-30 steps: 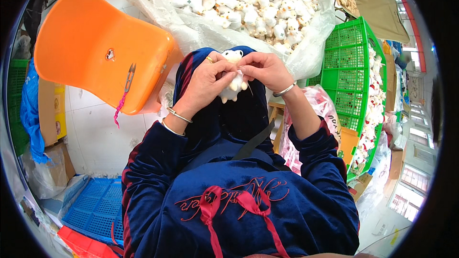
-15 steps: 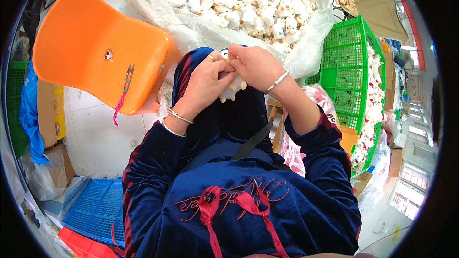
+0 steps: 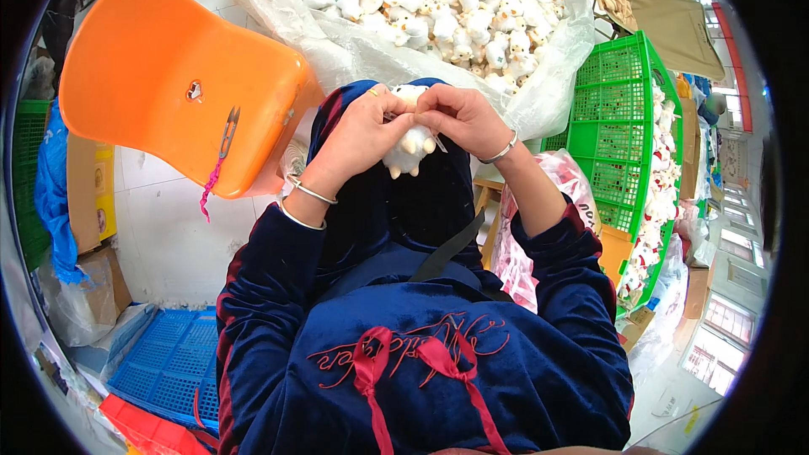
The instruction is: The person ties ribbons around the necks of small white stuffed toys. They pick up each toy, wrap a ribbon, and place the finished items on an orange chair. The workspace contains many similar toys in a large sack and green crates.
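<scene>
On remote cam I'm seeing L hand [image 3: 364,131] & R hand [image 3: 468,121] pinching white plush toy [image 3: 402,160], prob. unfinished, w/ plush pile [image 3: 447,13] sitting bagged beyond grip.

White tiled floor [image 3: 164,223], orange chair [image 3: 173,67] on it, metal snips [image 3: 227,134] on the chair

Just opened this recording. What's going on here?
A seated person holds a small white plush toy above the lap with the left hand and right hand. The hands meet at the toy's front; the fine detail between them is hidden. Ahead, a large clear plastic bag holds many similar white toys. To the left, thread snips with a pink cord lie on an orange chair, untouched.
</scene>
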Available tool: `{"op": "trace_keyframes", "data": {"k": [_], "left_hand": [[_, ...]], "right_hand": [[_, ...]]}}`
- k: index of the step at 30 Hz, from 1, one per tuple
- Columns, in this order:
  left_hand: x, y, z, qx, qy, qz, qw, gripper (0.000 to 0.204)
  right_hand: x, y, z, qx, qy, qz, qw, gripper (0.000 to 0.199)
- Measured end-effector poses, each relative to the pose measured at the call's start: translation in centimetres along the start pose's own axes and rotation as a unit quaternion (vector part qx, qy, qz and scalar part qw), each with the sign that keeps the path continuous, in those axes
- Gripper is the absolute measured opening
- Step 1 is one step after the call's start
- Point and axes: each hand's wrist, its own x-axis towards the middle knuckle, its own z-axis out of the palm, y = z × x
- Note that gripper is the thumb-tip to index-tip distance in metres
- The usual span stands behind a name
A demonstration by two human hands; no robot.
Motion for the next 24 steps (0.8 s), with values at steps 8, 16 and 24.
{"op": "trace_keyframes", "data": {"k": [8,16,24], "left_hand": [[0.0,-0.3,-0.3,0.001,-0.023,-0.006,1.000,0.023],[-0.5,-0.4,0.0,-0.030,0.005,0.010,0.999,0.016],[-1.3,-1.0,0.7,-0.016,0.047,0.053,0.997,0.011]], "right_hand": [[0.5,-2.1,-1.2,-0.160,-0.075,0.012,0.984,0.004],[0.4,-3.3,0.8,-0.272,0.014,-0.053,0.961,0.007],[-0.8,-1.2,2.5,-0.330,0.106,-0.169,0.922,0.010]]}}
